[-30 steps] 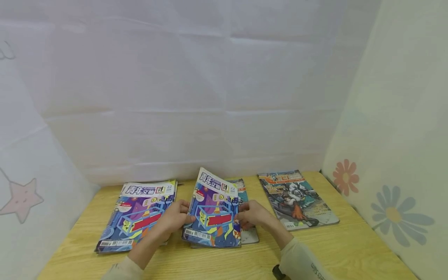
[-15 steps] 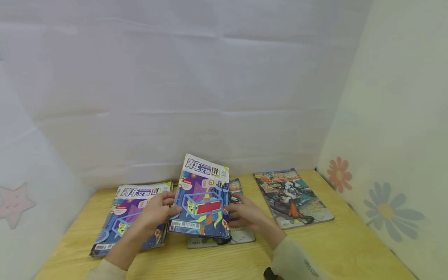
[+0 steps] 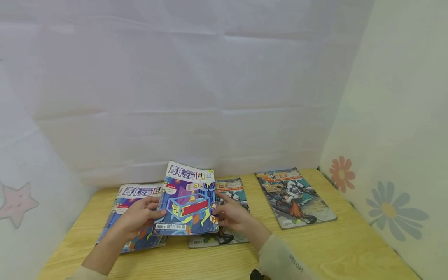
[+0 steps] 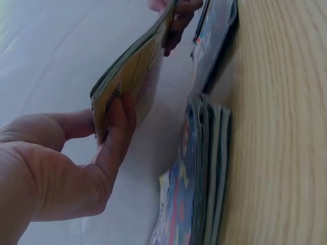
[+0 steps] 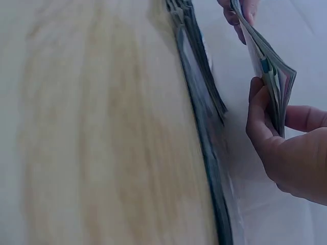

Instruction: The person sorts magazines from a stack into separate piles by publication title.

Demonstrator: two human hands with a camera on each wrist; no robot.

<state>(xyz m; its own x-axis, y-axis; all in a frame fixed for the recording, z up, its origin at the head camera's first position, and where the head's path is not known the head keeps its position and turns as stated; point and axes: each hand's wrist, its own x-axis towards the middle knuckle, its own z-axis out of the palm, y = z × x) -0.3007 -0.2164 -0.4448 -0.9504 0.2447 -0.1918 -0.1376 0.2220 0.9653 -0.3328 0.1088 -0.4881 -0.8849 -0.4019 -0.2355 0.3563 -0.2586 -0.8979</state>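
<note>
Between both hands a purple-and-blue magazine [image 3: 189, 202] with a white title band is held up off the table, tilted toward the head camera. My left hand [image 3: 138, 217] grips its left edge, thumb on the cover and fingers behind, as the left wrist view shows of the left hand [image 4: 76, 158]. My right hand [image 3: 234, 216] pinches the opposite edge; in the right wrist view the right hand [image 5: 291, 148] has the pages between thumb and fingers. A stack of like magazines [image 3: 115, 217] lies at left, partly hidden by the left hand. Below the held one lies another magazine [image 3: 236, 190], partly covered.
A magazine with an orange title [image 3: 297, 198] lies at the right of the wooden table [image 3: 315, 256]. White cloth [image 3: 224, 97] rises behind and at both sides, printed with flowers [image 3: 388, 210] and a star [image 3: 17, 204].
Both hands have lifted the purple magazine off the middle one and carried it left, so that it overlaps the left stack in the head view. More of the middle magazine shows.
</note>
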